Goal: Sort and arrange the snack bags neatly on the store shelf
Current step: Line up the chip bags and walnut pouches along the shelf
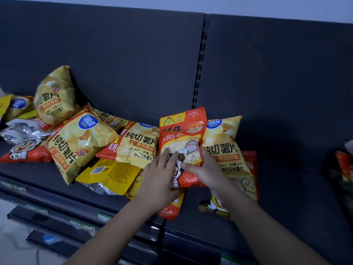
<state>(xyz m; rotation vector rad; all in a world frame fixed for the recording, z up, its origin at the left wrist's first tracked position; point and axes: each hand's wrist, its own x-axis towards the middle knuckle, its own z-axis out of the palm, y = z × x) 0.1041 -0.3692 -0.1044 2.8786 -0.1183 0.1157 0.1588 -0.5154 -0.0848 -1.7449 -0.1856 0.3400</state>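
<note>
orange snack bag point(181, 131) upright — left hand point(158, 175) grips its left edge | right hand point(204, 169) pinches its right edge | yellow chip bag point(223, 148) just behind

We are reading 纯切薯片 and 原切马铃薯片 on the yellow chip bag point(139, 144), with 56 beside 净含量 (small print). A blue oval badge point(88, 122) on its neighbour is showing copico. The orange pouch point(182, 134) is showing 旺仔.

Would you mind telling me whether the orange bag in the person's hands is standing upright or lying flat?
Upright: the orange bag has its top edge up and its front facing out, held by the left hand and right hand.
</note>
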